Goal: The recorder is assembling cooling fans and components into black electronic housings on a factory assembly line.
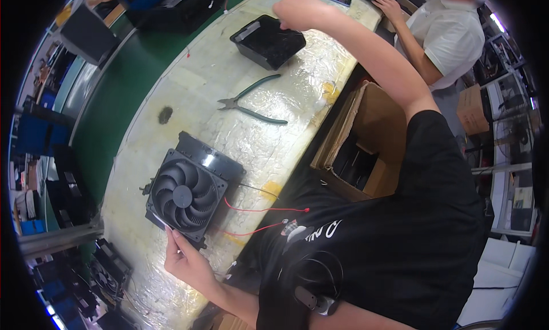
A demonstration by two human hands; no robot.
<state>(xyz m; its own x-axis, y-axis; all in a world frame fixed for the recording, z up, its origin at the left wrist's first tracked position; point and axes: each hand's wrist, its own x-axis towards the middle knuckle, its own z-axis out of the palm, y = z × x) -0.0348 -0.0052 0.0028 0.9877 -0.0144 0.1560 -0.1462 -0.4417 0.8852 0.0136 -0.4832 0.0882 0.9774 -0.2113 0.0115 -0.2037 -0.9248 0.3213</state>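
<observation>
Evidently your worktable [197, 95] is sheeted in crinkled, shiny film with yellowed patches, beside a green floor [108, 107]. A cardboard box [380, 118] stands near you, and a person in white [454, 38] is beyond it. The black fan [183, 196] lies at your left on the table: square frame, round hub, curved blades, 2 red wires [266, 210] trailing your way. Your left hand [189, 264] has its fingertips close together at the frame's edge; whether they pinch it, I cannot tell. Your right hand [303, 14] reaches over a black tray [254, 55], its grip hidden.
</observation>
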